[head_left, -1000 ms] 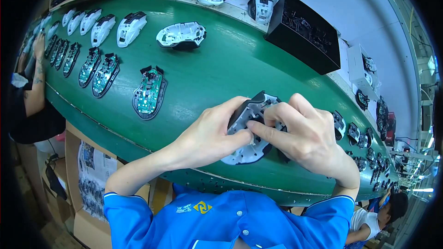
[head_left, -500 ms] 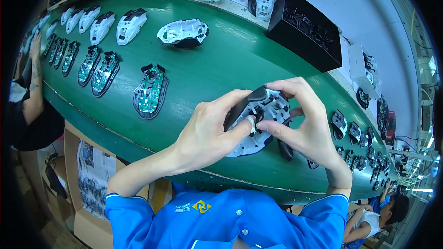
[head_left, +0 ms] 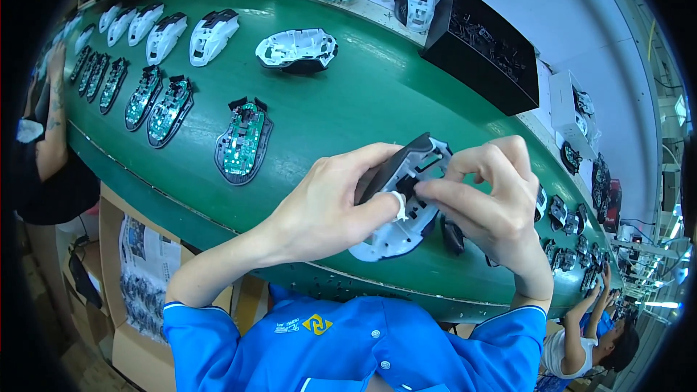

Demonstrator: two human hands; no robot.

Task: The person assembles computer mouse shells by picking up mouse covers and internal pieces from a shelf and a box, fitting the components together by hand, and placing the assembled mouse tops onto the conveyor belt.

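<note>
My left hand (head_left: 323,199) is closed round a white and black computer mouse shell (head_left: 388,243), held tilted over the green table with its hollow inside showing. A white wrap covers part of my left thumb. At the shell's inner side, my right hand (head_left: 497,199) has its thumb and fingers drawn together in a pinch. The thumb tip meets a small black part (head_left: 408,187) inside the shell; whether the fingers grip it is hidden. Beneath my right hand, a dark curved piece (head_left: 452,234) lies on the table.
On the green table (head_left: 348,101) are a mouse shell (head_left: 298,49), a mouse base with a circuit board (head_left: 243,147) and rows of similar parts. A black box of small parts (head_left: 483,51) stands at the back right. Another person's arm (head_left: 55,112) reaches in at far left.
My right hand has drawn its fingers in from the shell's far rim to a pinch near the inside. The shell has turned more edge-on in my left hand.
</note>
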